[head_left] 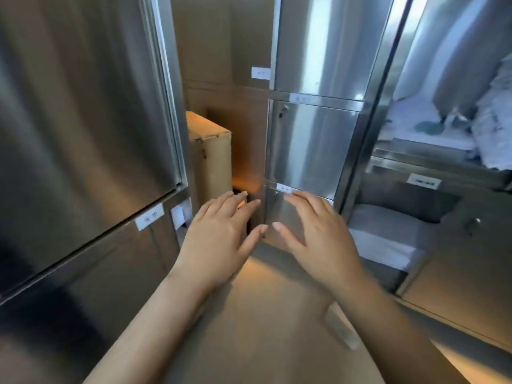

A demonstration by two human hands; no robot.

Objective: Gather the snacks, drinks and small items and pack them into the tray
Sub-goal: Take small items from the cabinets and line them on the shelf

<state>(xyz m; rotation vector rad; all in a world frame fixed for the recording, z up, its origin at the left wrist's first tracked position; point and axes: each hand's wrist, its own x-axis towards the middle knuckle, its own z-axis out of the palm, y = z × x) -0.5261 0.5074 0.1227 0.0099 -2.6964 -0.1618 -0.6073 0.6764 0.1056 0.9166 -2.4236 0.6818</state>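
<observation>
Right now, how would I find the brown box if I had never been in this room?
Look between the big shiny steel door on the left and the stack of steel locker doors in the middle. In that gap, the tall brown cardboard box stands upright, just beyond the open left hand. It is the only dull, papery thing among the metal.

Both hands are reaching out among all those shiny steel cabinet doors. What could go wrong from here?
Both the left hand and the right hand are open and empty, close to the edge of a steel door; fingers might get pinched or knocked there. The cardboard box stands upright in a narrow gap and could tip if bumped. No tray, snacks or drinks show, so the search may drag on.
</observation>
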